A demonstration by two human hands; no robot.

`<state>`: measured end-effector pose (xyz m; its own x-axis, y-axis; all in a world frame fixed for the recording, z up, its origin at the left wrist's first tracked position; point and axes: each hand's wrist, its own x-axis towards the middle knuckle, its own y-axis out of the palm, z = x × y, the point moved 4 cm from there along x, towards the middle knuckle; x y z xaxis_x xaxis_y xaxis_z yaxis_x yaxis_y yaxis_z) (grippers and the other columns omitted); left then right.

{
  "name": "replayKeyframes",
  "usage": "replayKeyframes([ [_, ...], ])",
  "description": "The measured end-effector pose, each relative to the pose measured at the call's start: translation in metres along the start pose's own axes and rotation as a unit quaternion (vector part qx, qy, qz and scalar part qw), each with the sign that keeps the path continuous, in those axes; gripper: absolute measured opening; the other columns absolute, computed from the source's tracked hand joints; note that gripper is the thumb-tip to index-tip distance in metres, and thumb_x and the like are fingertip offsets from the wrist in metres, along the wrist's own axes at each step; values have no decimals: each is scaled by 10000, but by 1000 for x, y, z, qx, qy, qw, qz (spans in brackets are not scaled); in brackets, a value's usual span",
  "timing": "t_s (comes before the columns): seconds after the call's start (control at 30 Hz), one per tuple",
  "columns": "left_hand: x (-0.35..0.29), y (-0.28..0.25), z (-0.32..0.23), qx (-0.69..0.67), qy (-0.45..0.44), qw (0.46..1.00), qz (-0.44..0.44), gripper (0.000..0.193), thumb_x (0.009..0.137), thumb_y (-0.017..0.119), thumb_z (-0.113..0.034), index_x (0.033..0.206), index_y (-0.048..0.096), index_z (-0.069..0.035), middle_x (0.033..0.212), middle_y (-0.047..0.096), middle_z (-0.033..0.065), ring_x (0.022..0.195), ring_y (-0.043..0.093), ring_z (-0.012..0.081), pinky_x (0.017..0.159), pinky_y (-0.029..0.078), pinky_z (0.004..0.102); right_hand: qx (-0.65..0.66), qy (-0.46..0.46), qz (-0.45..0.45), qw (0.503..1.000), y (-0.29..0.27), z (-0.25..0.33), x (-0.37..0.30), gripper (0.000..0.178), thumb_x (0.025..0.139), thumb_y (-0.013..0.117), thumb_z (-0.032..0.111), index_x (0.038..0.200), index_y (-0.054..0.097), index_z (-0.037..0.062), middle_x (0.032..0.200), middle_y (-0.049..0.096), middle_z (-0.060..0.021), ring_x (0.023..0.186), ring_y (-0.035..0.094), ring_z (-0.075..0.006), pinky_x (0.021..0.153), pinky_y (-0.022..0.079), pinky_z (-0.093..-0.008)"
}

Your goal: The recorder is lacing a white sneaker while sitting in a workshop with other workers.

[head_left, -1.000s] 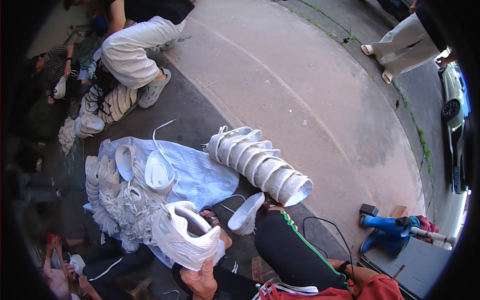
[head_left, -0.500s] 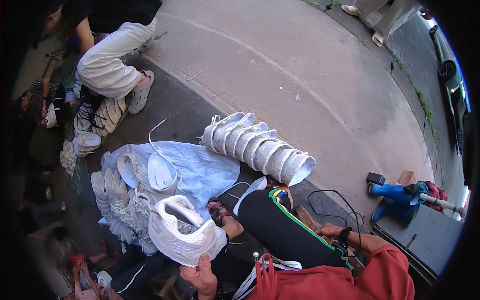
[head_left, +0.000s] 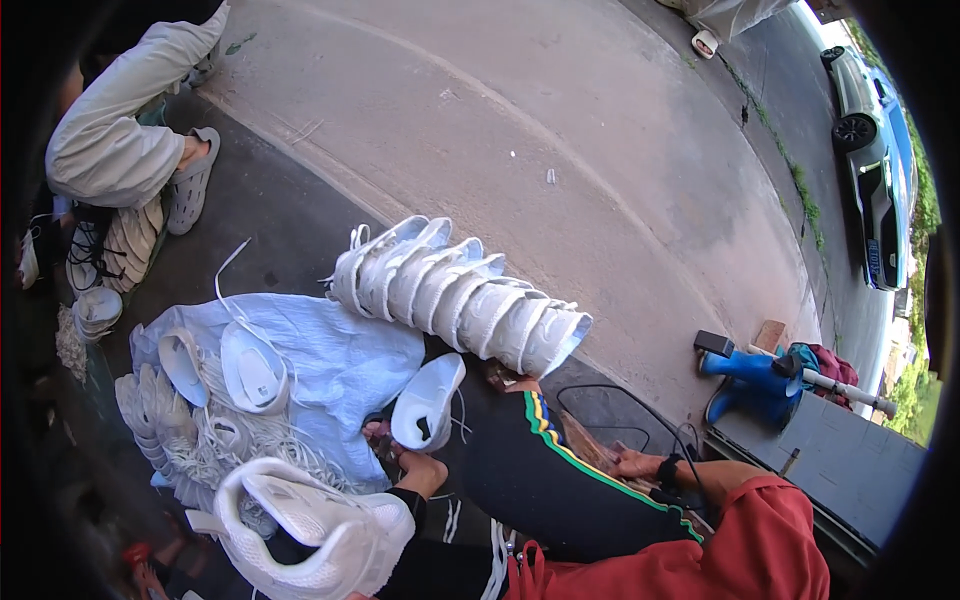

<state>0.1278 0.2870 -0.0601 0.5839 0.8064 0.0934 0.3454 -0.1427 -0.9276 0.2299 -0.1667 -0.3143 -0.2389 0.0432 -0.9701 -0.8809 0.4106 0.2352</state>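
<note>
A white mesh shoe upper (head_left: 375,535) is held up close at the lower left. My left hand (head_left: 358,596) grips it from below, with only a sliver of skin visible at the bottom edge. My right hand (head_left: 635,463) is beside my black-trousered leg, its fingers curled close to a rough piece of wood (head_left: 588,445); what lies inside them is hidden. Another white upper (head_left: 428,400) rests by my foot. Beyond my knee lies a long row of nested white uppers (head_left: 450,295).
A pale blue sheet (head_left: 345,340) carries a pile of white uppers and laces (head_left: 225,440). Blue boots (head_left: 750,380) and a grey board (head_left: 830,450) are at the right, near a black cable (head_left: 640,405). Another person's legs (head_left: 125,140) are at the upper left; a car (head_left: 875,170) stands far right.
The held upper has come closer and lower left, its opening turned more upward, and my left hand is now mostly hidden. The whole view has shifted, showing more of the upper beside my foot.
</note>
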Motion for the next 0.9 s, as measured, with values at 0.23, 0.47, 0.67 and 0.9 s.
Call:
replayKeyframes([
  [0.23, 7, -23, 13, 337, 244, 909, -8, 181, 820, 596, -83, 680, 593, 33, 572, 523, 96, 496, 446, 211, 486, 320, 347, -10, 46, -18, 999, -17, 27, -29, 495, 704, 699, 339, 1002, 621, -49, 890, 621, -103, 818, 574, -174, 697, 449, -315],
  [0.47, 4, -54, 2, -217, -100, 971, 6, 284, 825, 610, -123, 586, 521, 3, 553, 464, 55, 531, 419, 152, 492, 309, 340, -10, -4, -33, 999, -42, 48, -37, 481, 780, 639, 439, 1022, 615, 25, 866, 616, -60, 805, 576, -152, 679, 455, -294],
  [0.67, -10, -89, -49, -265, -163, 943, -118, 420, 828, 621, -243, 540, 453, 13, 524, 420, 75, 530, 398, 151, 504, 309, 320, 267, -232, -182, 917, -159, 38, -147, 529, 864, 572, 416, 1256, 442, 85, 1087, 583, -57, 999, 550, -162, 799, 471, -397],
  [0.9, -51, -106, -39, -41, 34, 995, -88, 209, 849, 600, -105, 733, 570, 66, 602, 438, 95, 544, 416, 188, 482, 334, 325, 355, -232, -98, 900, -135, -28, -227, 602, 893, 433, 534, 1179, 441, 4, 1041, 605, -202, 932, 609, -282, 788, 503, -447],
])
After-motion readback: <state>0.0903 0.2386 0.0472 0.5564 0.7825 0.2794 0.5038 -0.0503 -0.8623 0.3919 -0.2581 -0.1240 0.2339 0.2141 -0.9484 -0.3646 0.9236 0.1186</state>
